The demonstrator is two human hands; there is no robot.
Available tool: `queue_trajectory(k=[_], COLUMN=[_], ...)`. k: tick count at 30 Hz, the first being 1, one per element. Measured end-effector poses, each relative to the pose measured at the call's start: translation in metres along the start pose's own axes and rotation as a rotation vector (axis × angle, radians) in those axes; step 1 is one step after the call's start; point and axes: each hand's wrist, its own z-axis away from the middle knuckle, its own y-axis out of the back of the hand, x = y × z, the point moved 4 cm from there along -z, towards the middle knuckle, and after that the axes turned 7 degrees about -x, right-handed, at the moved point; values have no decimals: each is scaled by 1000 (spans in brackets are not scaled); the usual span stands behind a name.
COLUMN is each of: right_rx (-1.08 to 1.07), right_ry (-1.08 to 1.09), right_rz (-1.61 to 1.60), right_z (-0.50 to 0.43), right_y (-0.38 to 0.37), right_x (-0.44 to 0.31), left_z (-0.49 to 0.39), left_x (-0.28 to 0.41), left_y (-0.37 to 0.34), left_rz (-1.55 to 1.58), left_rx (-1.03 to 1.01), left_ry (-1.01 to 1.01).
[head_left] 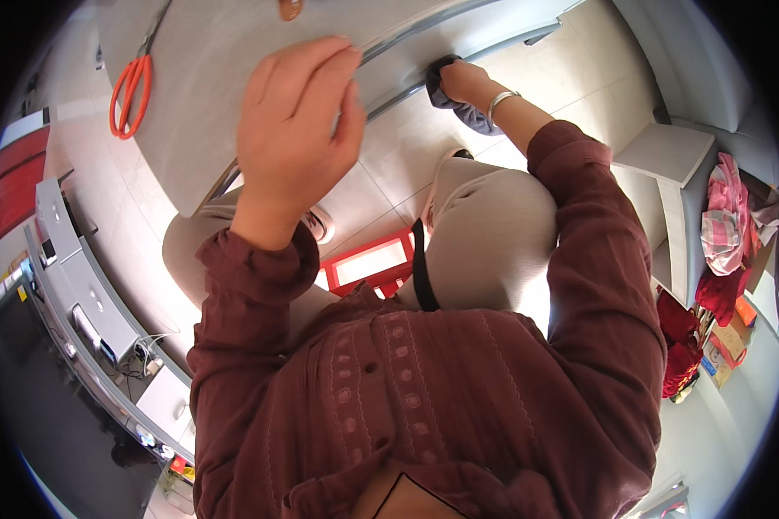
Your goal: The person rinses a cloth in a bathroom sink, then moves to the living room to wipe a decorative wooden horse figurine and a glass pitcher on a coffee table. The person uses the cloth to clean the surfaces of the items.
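My left hand (302, 120) is raised over the grey tabletop (188, 110), back towards me. Its fingers are bent and close together, with the thumb a little apart. Nothing shows in it, though the palm is hidden. My right hand (464, 81), below a silver bangle (503, 100), grips a dark grey cloth (474, 120). That cloth lies against the rail (402, 97) along the table's lower right side, and part of it hangs down. Scissors with orange handles (130, 97) rest near the table's left edge. A small brown object (290, 8) is cut off at the top.
Between my legs is a red plastic frame (370, 263) above the tiled floor (389, 175). At left stand a grey cabinet (97, 295) with cables and a large black screen (58, 402). To the right, pink clothing (724, 220) lies by a grey sofa (694, 65) and small shelf (665, 149).
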Motion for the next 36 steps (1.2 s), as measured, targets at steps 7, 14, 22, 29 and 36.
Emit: queue_trajectory(k=[7,14,22,29,36], right_rx=[-125,65,214,252,361], right_ry=[326,222,450,491,213], right_rz=[47,-312,-444,-495,-572], right_z=[-22,5,6,32,84], right_y=[-28,-76,-102,-93,-17], right_x=[-99,-209,-276,-225,-139], left_z=[0,-1,0,-1,-2], left_x=[2,5,4,5,4], left_y=[-4,-2,-4,0,2], left_rz=[20,39,43,56,104], left_rx=[56,61,19,11,47], left_ry=[6,34,25,49,55])
